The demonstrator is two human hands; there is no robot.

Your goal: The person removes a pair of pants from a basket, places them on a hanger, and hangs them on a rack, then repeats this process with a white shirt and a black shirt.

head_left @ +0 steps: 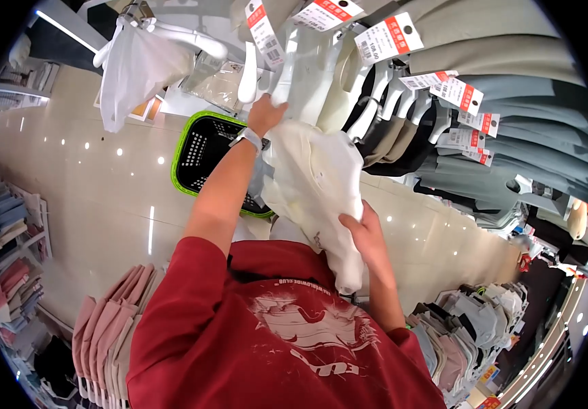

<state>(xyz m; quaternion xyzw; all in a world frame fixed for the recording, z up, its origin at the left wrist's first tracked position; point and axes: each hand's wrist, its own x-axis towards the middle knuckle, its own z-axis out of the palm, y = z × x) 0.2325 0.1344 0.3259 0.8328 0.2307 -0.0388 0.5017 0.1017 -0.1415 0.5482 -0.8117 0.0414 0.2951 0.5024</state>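
A white shirt (318,177) with a small dark print hangs in front of me. My left hand (267,114), wearing a watch (246,139) at the wrist, is closed at the lower end of a white hanger (284,80), by the shirt's upper edge; the exact grip is partly hidden. On the shirt's right edge, my right hand (366,233) is closed with the thumb over the fabric. A black basket with a green rim (178,158) stands below my left forearm, partly covered by the arm and shirt.
Tagged garments (505,75) on white hangers fill the rack ahead and to the right. A white plastic bag (137,68) hangs upper left. Pink garments (110,320) hang at lower left, and another clothing rack (468,327) stands at lower right. The tiled floor (103,198) reflects lights.
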